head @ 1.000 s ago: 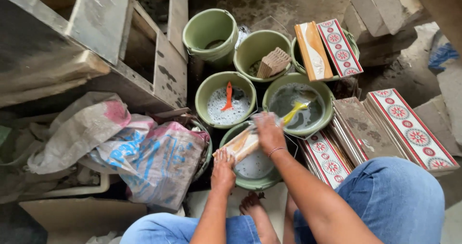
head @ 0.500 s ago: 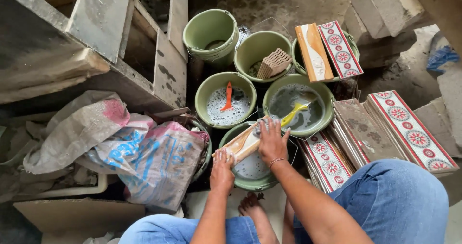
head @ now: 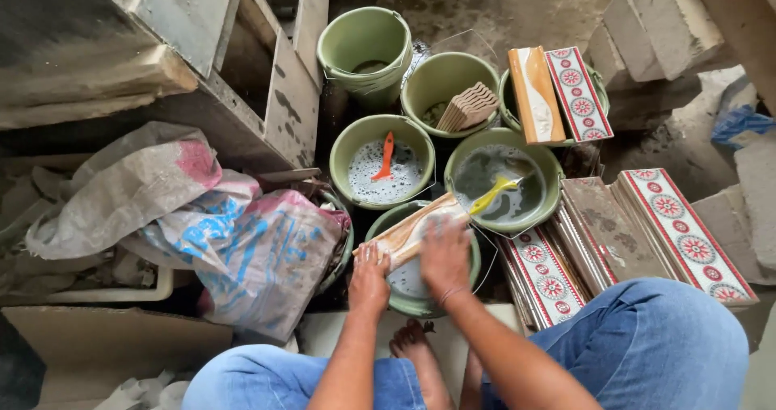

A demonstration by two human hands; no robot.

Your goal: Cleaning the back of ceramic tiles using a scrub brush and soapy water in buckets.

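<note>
Buckets ahead, tile stacks right, sacks left; gaps seemingly tight.

Person, lower frame: blue denim jeans on both legs; forearms bare, no sleeves; thin band on right wrist; bare foot at bottom centre.

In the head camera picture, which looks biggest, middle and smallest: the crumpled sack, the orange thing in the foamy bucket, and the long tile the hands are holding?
1. The crumpled sack, by far the biggest.
2. The long tile, held by the left hand and right hand over a bucket.
3. The orange tool, smallest, though it lies a bit farther from the camera.
</note>
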